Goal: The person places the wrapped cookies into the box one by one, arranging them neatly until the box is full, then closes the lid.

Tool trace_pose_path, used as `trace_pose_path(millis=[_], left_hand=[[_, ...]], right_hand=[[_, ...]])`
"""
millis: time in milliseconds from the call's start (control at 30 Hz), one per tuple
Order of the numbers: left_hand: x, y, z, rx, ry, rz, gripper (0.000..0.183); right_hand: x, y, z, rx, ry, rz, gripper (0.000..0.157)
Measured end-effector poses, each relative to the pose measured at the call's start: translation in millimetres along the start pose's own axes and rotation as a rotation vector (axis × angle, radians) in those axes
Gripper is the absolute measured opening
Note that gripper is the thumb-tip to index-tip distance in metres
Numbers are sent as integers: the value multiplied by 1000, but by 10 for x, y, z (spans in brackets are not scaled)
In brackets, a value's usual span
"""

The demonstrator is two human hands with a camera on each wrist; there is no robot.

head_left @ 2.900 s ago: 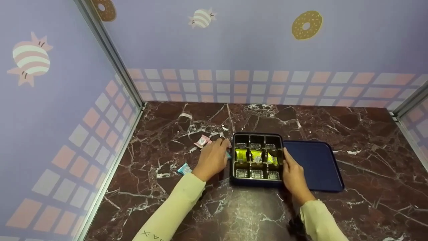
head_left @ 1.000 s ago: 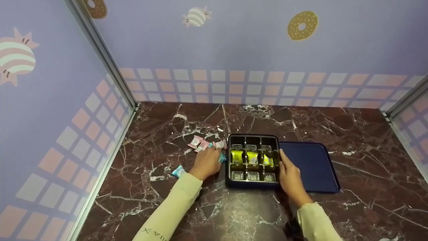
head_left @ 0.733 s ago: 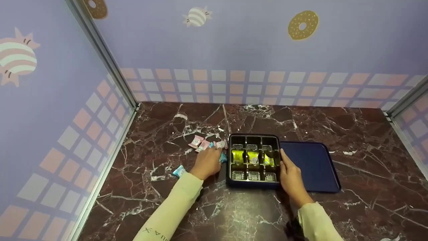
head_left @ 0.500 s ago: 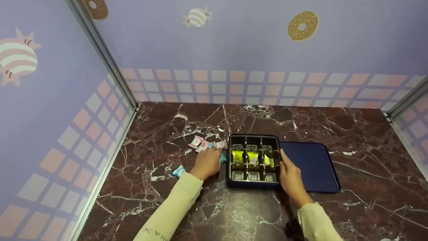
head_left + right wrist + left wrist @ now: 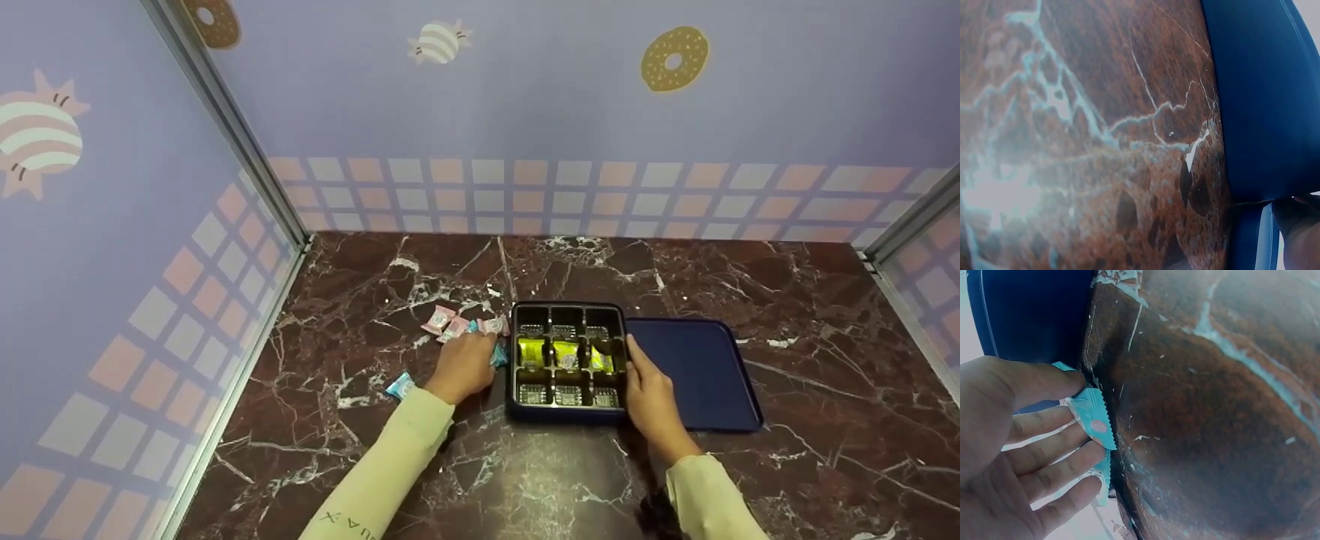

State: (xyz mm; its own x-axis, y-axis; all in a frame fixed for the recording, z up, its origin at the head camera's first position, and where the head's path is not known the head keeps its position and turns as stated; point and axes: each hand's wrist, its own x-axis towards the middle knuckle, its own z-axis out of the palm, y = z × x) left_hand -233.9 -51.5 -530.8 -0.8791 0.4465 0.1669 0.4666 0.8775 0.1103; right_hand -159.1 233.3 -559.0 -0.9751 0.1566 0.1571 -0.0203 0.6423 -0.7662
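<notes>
We note left hand [image 5: 465, 364] pinching teal-wrapped candy [image 5: 1094, 415]; right hand [image 5: 652, 396], fingers extended, braces divided box [image 5: 568, 414], presumably against sliding.

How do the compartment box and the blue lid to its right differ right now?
The box is deep, while the lid is shallow. The box's inside is split into nine compartments; the lid is one plain, undivided panel. The box holds three yellow-green packets in its middle row; the lid shows none. Both are dark blue outside, with rounded corners.
</notes>
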Motion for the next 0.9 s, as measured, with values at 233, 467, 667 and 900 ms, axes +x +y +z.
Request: trace_pose_path(millis=[233,467,667,900], left_hand=[[2,8,-15,4,-2,8,20],[4,9,-42,-14,10,15,19],[9,16,-73,3,-2,25,20],[6,12,-98,15,4,28,23]], right_hand=[[-1,5,3,-10,12,-19,48],[1,2,5,-3,19,-15,48],[5,-4,6,-8,7,4,48],[-10,-24,6,-4,22,-7,48]])
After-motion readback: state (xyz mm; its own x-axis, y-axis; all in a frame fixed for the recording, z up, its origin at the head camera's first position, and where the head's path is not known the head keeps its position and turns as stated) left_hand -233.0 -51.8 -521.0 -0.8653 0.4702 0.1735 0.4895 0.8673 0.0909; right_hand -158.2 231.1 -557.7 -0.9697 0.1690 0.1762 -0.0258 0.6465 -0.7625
